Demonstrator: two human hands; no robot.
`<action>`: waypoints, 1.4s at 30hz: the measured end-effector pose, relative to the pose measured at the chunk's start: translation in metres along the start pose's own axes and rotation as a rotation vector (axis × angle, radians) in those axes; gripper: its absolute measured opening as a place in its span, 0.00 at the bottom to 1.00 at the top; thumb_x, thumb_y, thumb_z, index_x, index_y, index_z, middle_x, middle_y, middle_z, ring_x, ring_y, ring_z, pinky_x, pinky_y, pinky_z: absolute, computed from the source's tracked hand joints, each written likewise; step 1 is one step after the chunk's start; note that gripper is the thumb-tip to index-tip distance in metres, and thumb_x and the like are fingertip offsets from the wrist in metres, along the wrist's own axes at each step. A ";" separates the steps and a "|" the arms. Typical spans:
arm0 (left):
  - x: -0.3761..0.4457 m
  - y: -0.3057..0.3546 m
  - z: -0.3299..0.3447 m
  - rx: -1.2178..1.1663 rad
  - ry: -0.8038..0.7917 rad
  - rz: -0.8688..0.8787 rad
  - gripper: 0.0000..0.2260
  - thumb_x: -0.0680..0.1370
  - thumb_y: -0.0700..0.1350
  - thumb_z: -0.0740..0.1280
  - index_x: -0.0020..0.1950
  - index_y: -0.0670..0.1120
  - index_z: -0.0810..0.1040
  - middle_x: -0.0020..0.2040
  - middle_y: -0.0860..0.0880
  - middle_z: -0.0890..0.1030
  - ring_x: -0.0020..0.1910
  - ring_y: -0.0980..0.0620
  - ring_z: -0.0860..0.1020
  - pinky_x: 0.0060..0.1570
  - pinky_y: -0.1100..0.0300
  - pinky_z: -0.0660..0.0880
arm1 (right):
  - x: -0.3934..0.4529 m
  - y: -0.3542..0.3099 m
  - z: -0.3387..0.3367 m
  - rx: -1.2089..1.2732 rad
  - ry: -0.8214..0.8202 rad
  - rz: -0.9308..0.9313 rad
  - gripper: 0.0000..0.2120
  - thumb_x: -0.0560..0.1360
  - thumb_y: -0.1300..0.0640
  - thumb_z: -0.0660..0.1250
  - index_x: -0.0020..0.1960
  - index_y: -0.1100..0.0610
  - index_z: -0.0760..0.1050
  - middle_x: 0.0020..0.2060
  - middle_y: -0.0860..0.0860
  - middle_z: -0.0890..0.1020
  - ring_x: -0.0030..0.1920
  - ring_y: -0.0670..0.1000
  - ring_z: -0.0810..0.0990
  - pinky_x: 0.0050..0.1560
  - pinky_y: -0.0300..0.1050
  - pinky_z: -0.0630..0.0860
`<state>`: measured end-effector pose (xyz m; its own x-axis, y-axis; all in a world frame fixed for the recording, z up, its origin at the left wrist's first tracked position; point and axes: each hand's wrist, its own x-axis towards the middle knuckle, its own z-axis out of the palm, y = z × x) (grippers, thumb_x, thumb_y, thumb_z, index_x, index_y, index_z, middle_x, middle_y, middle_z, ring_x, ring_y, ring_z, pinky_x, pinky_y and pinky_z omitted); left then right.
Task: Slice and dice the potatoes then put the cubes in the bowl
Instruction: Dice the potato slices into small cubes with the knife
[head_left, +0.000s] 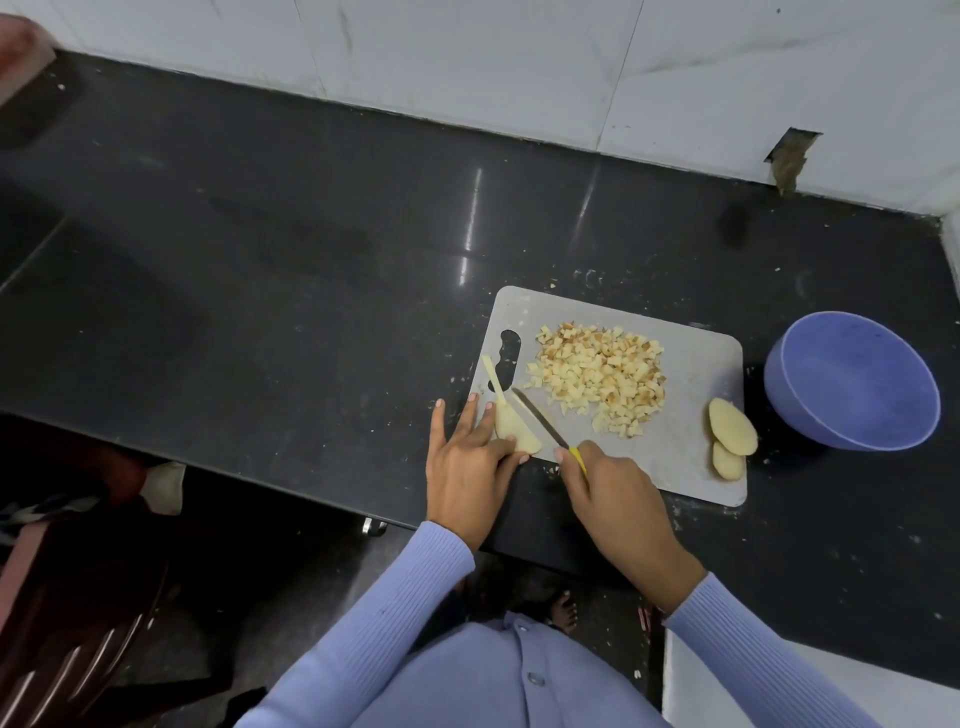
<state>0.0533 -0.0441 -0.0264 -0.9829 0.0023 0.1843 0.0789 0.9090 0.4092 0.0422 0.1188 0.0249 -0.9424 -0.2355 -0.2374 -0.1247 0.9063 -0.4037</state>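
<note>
A grey cutting board (691, 410) lies on the black counter with a pile of diced potato cubes (597, 374) in its middle. My left hand (470, 467) holds a peeled potato piece (514, 428) down at the board's near left corner, thumb and fingers pinching its sides. A thin cut strip (493, 382) lies just beyond it. My right hand (618, 499) grips a yellow-handled knife (540, 421), its blade lying along the potato piece. Two peeled potato halves (730, 436) sit at the board's right edge. The empty blue bowl (810, 410) stands right of the board.
The black counter (260, 286) stretches far to the left, backed by a white tiled wall (519, 62). Small potato crumbs are scattered around the board. The counter's front edge runs just below my hands. A dark chair (78, 597) stands at the lower left.
</note>
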 end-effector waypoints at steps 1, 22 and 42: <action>0.000 -0.001 0.000 0.000 0.006 0.003 0.12 0.74 0.52 0.65 0.39 0.47 0.84 0.54 0.43 0.83 0.62 0.42 0.76 0.70 0.43 0.53 | 0.008 -0.003 0.001 0.078 0.039 -0.011 0.16 0.80 0.44 0.56 0.41 0.55 0.65 0.28 0.47 0.69 0.29 0.50 0.71 0.29 0.45 0.63; 0.002 -0.004 0.004 -0.056 0.050 -0.016 0.13 0.72 0.55 0.66 0.39 0.48 0.85 0.51 0.46 0.84 0.60 0.46 0.78 0.70 0.47 0.54 | 0.065 -0.022 0.012 0.133 0.228 -0.047 0.13 0.72 0.56 0.71 0.47 0.55 0.67 0.37 0.48 0.82 0.33 0.50 0.78 0.33 0.41 0.69; 0.003 -0.009 0.005 -0.086 0.035 0.033 0.08 0.71 0.51 0.73 0.41 0.47 0.85 0.53 0.43 0.83 0.59 0.47 0.78 0.71 0.50 0.55 | 0.043 -0.002 0.003 0.187 0.109 -0.062 0.11 0.81 0.48 0.57 0.47 0.56 0.64 0.31 0.50 0.74 0.29 0.51 0.73 0.28 0.45 0.65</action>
<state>0.0492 -0.0501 -0.0338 -0.9731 0.0158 0.2298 0.1267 0.8698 0.4769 0.0031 0.1055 0.0126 -0.9639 -0.2403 -0.1145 -0.1334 0.8084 -0.5734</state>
